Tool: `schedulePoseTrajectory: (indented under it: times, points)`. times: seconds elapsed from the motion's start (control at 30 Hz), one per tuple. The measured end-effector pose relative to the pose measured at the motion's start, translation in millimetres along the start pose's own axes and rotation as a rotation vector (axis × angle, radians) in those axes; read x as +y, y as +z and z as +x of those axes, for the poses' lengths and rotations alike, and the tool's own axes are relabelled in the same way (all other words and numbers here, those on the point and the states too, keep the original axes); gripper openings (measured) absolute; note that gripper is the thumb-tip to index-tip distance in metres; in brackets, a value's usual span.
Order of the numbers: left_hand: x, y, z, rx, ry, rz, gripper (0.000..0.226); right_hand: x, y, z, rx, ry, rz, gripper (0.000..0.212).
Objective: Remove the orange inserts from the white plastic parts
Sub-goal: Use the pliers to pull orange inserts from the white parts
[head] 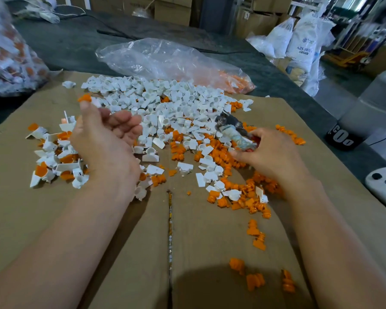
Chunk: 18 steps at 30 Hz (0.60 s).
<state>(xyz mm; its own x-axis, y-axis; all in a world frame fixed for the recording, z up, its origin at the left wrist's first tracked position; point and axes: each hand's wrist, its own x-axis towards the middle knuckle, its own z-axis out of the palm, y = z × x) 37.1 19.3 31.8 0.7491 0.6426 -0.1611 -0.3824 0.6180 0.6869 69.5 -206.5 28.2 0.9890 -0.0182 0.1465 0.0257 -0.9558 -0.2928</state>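
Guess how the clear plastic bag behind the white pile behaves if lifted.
The clear plastic bag looks thin and crumpled, so probably floppy. Orange inserts bunch at its right end, so that end would likely sag. The film seems glossy, possibly slippery.

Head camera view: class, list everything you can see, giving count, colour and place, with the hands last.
white plastic parts: many, white, heaped mid-cardboard
loose orange plastic inserts: many, orange, scattered right and near
unsorted white parts with orange inserts: small pile, white and orange, left
flat brown cardboard sheet: one, brown, under everything
clear plastic bag: one, clear, holding orange pieces, behind heap
taped dark hand tool: one, grey, in right hand
left hand: one, holding orange-and-white part at thumb tip
right hand: one, gripping the tool
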Motion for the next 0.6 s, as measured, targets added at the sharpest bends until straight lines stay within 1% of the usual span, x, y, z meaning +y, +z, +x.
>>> schedulePoseTrajectory:
  times: [0.1,0.2,0.33,0.4,0.47,0.5,0.6]
  points:
    - [2,-3,7,0.104,-0.103,-0.108,0.031,4,0,2,-0.054,0.053,-0.023,0.069]
    - [4,-4,10,0.144,-0.107,-0.17,0.024,6,1,3,-0.08,0.06,-0.035,0.07]
    - [5,-2,10,0.134,-0.095,-0.196,0.016,8,1,5,-0.087,0.078,-0.025,0.073]
    - [4,-1,8,0.099,-0.097,-0.125,0.017,8,1,5,-0.094,0.074,-0.035,0.073]
    - [4,1,4,0.006,-0.033,0.1,0.014,7,2,5,-0.107,0.068,-0.049,0.071]
    - [3,1,2,-0.075,0.048,0.292,0.011,6,3,4,-0.114,0.065,-0.054,0.07]
    - [-6,-4,-5,-0.351,0.424,0.977,0.012,3,5,4,-0.121,0.057,-0.044,0.069]
